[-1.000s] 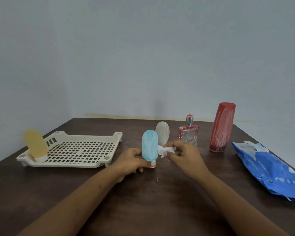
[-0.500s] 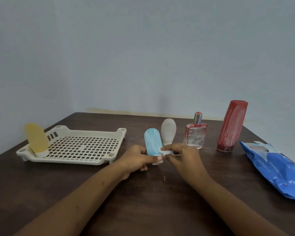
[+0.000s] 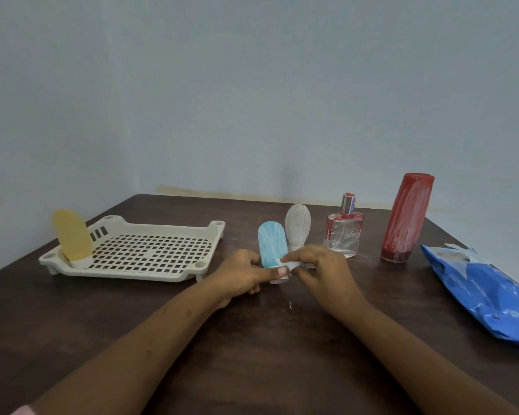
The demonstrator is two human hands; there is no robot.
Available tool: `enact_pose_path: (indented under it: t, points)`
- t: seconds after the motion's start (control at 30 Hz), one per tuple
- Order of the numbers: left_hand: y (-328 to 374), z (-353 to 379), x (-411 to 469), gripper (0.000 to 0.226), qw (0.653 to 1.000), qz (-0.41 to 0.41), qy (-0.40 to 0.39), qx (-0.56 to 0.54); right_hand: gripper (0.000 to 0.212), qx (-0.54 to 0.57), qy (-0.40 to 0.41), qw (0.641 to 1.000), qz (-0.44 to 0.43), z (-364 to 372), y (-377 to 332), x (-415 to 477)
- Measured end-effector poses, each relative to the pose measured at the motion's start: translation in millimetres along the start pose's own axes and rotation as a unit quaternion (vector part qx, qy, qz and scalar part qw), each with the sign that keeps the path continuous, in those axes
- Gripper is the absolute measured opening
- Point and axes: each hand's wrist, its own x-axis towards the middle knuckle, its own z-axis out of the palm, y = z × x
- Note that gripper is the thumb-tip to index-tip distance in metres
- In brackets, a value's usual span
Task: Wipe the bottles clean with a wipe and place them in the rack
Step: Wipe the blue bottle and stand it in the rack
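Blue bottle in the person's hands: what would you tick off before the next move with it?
1. Bottle held firmly: the left hand grips the blue bottle at its base, upright. Ok.
2. Wipe in hand: the right hand pinches the wipe against the bottle's lower part. Ok.
3. Front of the bottle clean: white streaks run across it. Not ok.
4. Back of the bottle clean: hidden from this view. Cannot tell.
5. Room in the rack: only the yellow bottle stands in it, at the left end. Ok.

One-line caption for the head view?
Left hand holds blue bottle; right hand presses wipe to it; yellow bottle in rack.
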Motion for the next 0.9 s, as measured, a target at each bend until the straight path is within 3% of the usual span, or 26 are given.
enact_pose_path:
  t: [0.2,0.4,0.53,0.77,0.9]
  points:
    - [-0.8,1.1,2.0,0.047,1.0,0.006,0.006,0.011,0.021,-0.006,0.039,0.999,0.006,3.8,4.9,6.9]
    - [-3.5,2.1,1.1,0.047,1.0,0.02,0.015,-0.013,0.02,-0.013,0.015,0.999,-0.026,4.4,3.4,2.2]
    - [-5.8,3.0,2.9,0.046,0.999,0.031,0.024,-0.011,0.017,0.004,0.049,0.998,0.032,3.5,7.5,5.7]
    - [-5.9,2.7,2.0,0.049,0.999,0.045,0.024,0.007,0.017,-0.01,0.023,1.0,-0.014,7.5,5.2,5.0]
    - [-4.9,2.4,0.7,0.049,0.999,0.044,0.026,0.015,0.014,0.022,0.051,0.998,0.02,8.8,7.6,9.4]
